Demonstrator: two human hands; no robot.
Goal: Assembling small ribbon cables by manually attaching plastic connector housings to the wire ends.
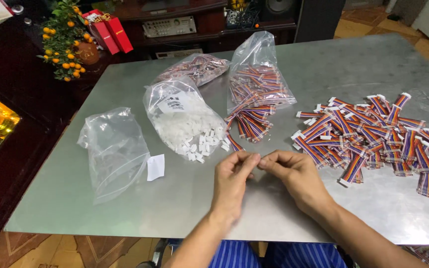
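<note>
Seated at a steel table [373, 208], a person pinches left hand [232, 181] and right hand [294, 173] together on something too small to identify, a large heap of rainbow ribbon cables [373, 136] right of them, an opened bag of white connectors [187, 124] beyond.

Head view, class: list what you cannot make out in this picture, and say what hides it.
- Whatever the left hand and right hand pinch between their fingertips: too small, covered by the fingers.
- The back bag of ribbon cables: half hidden behind the bag of white connectors.
- Items on the dark shelf unit: cut off by the top edge.
- The pile of ribbon cables: its right end runs off the frame.
</note>
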